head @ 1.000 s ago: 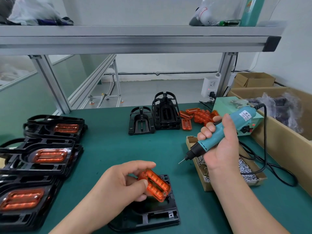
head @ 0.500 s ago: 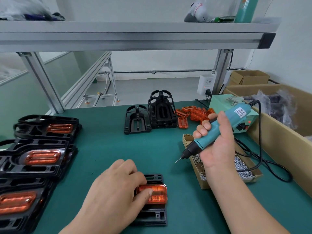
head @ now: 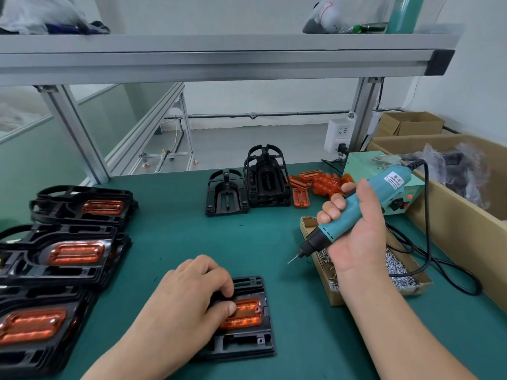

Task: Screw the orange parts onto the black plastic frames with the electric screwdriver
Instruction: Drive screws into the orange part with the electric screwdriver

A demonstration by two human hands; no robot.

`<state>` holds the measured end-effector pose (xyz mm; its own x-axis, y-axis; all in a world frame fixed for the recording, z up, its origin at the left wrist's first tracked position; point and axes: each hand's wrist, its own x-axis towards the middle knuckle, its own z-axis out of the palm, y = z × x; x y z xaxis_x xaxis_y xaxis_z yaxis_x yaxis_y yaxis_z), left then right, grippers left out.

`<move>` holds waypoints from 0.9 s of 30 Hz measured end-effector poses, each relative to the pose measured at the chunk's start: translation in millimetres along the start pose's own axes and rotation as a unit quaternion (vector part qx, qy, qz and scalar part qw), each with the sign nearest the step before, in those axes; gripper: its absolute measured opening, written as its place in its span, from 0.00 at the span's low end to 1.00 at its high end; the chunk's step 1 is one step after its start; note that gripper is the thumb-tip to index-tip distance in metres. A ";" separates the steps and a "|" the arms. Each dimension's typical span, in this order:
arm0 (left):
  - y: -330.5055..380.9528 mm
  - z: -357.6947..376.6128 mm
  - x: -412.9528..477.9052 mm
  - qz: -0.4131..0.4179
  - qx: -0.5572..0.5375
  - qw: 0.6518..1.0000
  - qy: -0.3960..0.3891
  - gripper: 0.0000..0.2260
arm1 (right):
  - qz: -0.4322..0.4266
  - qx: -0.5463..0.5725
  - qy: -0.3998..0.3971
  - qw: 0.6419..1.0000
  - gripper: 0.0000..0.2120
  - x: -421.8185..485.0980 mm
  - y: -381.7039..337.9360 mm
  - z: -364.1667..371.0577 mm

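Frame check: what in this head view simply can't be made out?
Head view:
1. Left end of the orange part and black frame: covered by the left hand.
2. Any screw on the electric screwdriver bit: too small.
3. At left, the finished stacks: cut by the picture edge.

Under your left fingers (head: 219, 285) the part (head: 247, 315) sits in the frame (head: 247, 345). Right of them, the screw box (head: 335, 298) lies below the screwdriver (head: 332, 231) in your right fingers (head: 333, 208). Loose parts (head: 323, 185) lie beyond those, and stacked frames (head: 24, 270) far left.
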<state>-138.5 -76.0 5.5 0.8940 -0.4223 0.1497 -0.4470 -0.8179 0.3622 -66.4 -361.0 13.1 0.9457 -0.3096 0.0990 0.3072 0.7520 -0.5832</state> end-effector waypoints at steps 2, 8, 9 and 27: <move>0.5 1.3 1.2 0.005 -0.001 1.000 -0.001 0.07 | -0.003 0.001 0.000 1.000 0.12 0.4 -0.3 -0.3; -3.1 4.4 0.0 -0.024 -0.039 0.999 0.023 0.15 | -0.002 0.009 -0.004 1.000 0.12 0.1 -0.9 0.4; -3.5 5.6 0.9 -0.029 -0.034 0.999 0.021 0.17 | -0.002 0.008 -0.003 1.000 0.12 0.1 -0.9 0.6; 8.2 3.6 16.7 -0.072 0.006 0.993 -0.095 0.17 | 0.005 -0.001 0.000 1.000 0.11 -1.8 0.7 1.6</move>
<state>-127.3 -91.1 7.7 0.9273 -0.3659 -0.0784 -0.3168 -0.8791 0.3561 -67.7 -359.0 13.8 0.9486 -0.3023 0.0943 0.2984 0.7540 -0.5852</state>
